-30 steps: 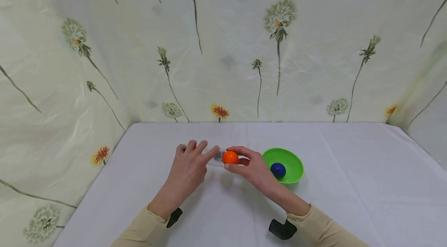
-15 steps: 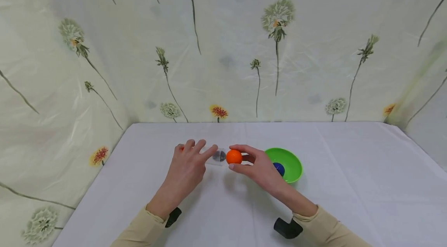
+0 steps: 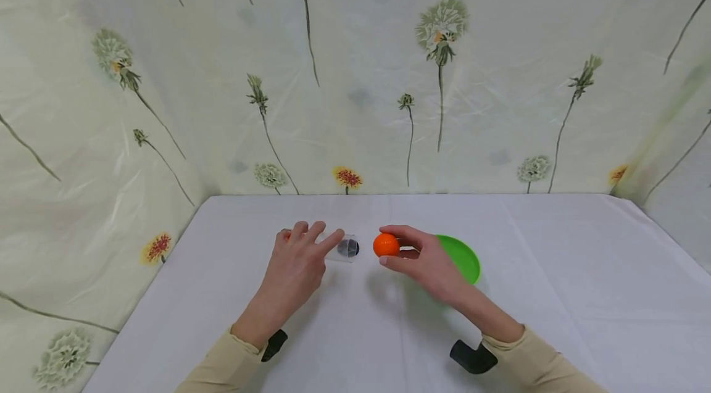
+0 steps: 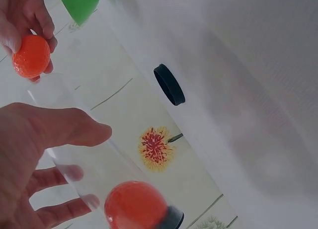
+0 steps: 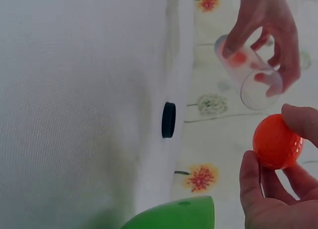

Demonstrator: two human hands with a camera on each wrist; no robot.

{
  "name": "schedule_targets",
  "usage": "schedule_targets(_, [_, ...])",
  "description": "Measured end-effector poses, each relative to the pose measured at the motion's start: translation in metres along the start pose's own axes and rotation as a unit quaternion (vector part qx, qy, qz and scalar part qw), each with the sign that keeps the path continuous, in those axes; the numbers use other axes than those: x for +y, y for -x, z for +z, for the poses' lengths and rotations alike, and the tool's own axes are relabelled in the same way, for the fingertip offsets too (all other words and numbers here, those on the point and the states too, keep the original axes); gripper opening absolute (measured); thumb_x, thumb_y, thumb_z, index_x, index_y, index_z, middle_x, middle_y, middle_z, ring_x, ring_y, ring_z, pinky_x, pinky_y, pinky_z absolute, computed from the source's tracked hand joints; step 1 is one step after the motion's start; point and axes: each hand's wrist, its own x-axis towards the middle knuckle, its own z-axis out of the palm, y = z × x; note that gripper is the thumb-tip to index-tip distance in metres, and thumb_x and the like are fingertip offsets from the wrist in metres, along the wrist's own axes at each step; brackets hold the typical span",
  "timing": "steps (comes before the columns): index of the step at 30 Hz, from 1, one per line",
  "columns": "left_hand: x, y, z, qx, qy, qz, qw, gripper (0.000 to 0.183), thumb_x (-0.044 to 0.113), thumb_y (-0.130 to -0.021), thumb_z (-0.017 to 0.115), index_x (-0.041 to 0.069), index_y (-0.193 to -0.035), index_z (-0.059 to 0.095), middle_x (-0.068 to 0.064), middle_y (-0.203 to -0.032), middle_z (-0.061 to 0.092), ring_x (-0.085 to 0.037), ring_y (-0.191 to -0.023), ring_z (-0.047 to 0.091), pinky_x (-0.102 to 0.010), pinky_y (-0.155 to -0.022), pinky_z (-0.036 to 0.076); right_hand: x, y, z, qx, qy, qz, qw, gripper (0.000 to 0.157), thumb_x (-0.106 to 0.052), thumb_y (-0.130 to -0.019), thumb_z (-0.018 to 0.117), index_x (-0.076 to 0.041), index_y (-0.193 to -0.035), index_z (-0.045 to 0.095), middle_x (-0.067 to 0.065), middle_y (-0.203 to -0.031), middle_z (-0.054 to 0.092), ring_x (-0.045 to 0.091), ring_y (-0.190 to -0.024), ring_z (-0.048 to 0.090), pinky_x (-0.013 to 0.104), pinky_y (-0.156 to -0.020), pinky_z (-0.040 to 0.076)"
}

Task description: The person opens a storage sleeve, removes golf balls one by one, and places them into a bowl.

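Note:
My left hand (image 3: 297, 260) grips a clear plastic tube (image 5: 243, 72), which lies tilted in the left wrist view. Inside it, at the end with a black cap, sits one orange ball (image 4: 135, 205). The tube's other end is open and faces my right hand (image 3: 430, 263). That hand pinches a dimpled orange golf ball (image 5: 278, 141) between thumb and fingertips, a short gap from the tube's mouth. Behind the tube, a loose black cap (image 4: 169, 85) stands on the white cloth; the head view shows it partly through the clear wall.
A green bowl (image 3: 462, 259) stands behind my right hand and wrist, which hide part of it. White cloth (image 3: 566, 294) covers the table. A flower-printed curtain (image 3: 355, 72) hangs along the back and the left side.
My right hand has drawn the orange golf ball rightward, away from the tube's mouth. It now hides the blue ball seen in the bowl earlier. The left hand has barely moved.

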Motion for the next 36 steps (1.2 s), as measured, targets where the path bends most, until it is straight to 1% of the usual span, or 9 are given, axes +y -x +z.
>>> schedule_targets(5, [0.000,0.000,0.000,0.002,0.001,-0.001,1.0000,0.055,0.005,-0.078,0.069,0.027,-0.127,0.056,-0.003,-0.114,0.054,-0.027,-0.100,0.049,-0.045,-0.079,0.045,0.004,0.002,-0.009,0.004,-0.006,-0.019,1.000,0.048,-0.011,-0.088,0.074,-0.006,-0.133,0.057,0.015,-0.127,0.059,0.030,-0.106,0.063,0.028,-0.086,0.053])
schedule_targets(15, [-0.001,0.000,0.000,0.025,0.019,0.005,0.9995,0.055,0.001,-0.077,0.070,0.025,-0.125,0.058,-0.003,-0.111,0.053,-0.026,-0.097,0.049,-0.045,-0.077,0.044,0.005,0.008,-0.030,0.011,0.011,-0.007,1.000,0.050,-0.013,-0.087,0.076,-0.006,-0.133,0.057,0.016,-0.130,0.056,0.031,-0.107,0.065,0.029,-0.084,0.054])
schedule_targets(19, [-0.001,0.000,0.000,0.024,0.020,0.005,0.9995,0.056,0.001,-0.077,0.070,0.025,-0.125,0.058,-0.003,-0.111,0.054,-0.026,-0.097,0.050,-0.045,-0.076,0.044,0.008,0.010,-0.038,0.018,0.039,-0.007,0.999,0.050,-0.015,-0.087,0.075,-0.005,-0.132,0.057,0.016,-0.130,0.056,0.032,-0.108,0.064,0.029,-0.083,0.054])
schedule_targets(22, [-0.002,0.001,0.001,0.021,0.018,0.005,0.9996,0.055,0.001,-0.077,0.069,0.025,-0.125,0.058,-0.003,-0.111,0.054,-0.026,-0.097,0.050,-0.045,-0.075,0.045,0.011,0.010,-0.044,0.023,0.056,-0.004,0.998,0.049,-0.017,-0.088,0.075,-0.007,-0.132,0.057,0.014,-0.130,0.057,0.032,-0.111,0.063,0.028,-0.084,0.054])
schedule_targets(25, [-0.002,0.000,0.001,0.018,0.018,0.004,0.9997,0.055,0.001,-0.077,0.069,0.025,-0.125,0.058,-0.003,-0.111,0.054,-0.026,-0.097,0.050,-0.045,-0.075,0.045,0.014,0.010,-0.051,0.028,0.066,0.001,0.997,0.049,-0.019,-0.088,0.075,-0.008,-0.132,0.058,0.013,-0.129,0.058,0.032,-0.111,0.063,0.029,-0.085,0.053])
schedule_targets(31, [-0.002,-0.001,0.001,0.012,0.022,0.000,0.9997,0.056,0.001,-0.077,0.070,0.026,-0.126,0.057,-0.003,-0.111,0.053,-0.026,-0.098,0.050,-0.045,-0.075,0.045,0.016,0.011,-0.064,0.041,0.103,-0.002,0.994,0.048,-0.024,-0.089,0.075,-0.009,-0.132,0.058,0.011,-0.127,0.061,0.031,-0.113,0.061,0.029,-0.083,0.053])
schedule_targets(36, [-0.002,0.000,0.001,0.008,0.017,-0.001,0.9998,0.056,0.001,-0.077,0.069,0.026,-0.126,0.057,-0.003,-0.112,0.053,-0.026,-0.097,0.050,-0.045,-0.074,0.045,0.016,0.013,-0.073,0.041,0.102,-0.001,0.994,0.049,-0.024,-0.089,0.074,-0.009,-0.132,0.057,0.012,-0.129,0.059,0.032,-0.114,0.061,0.027,-0.083,0.053])
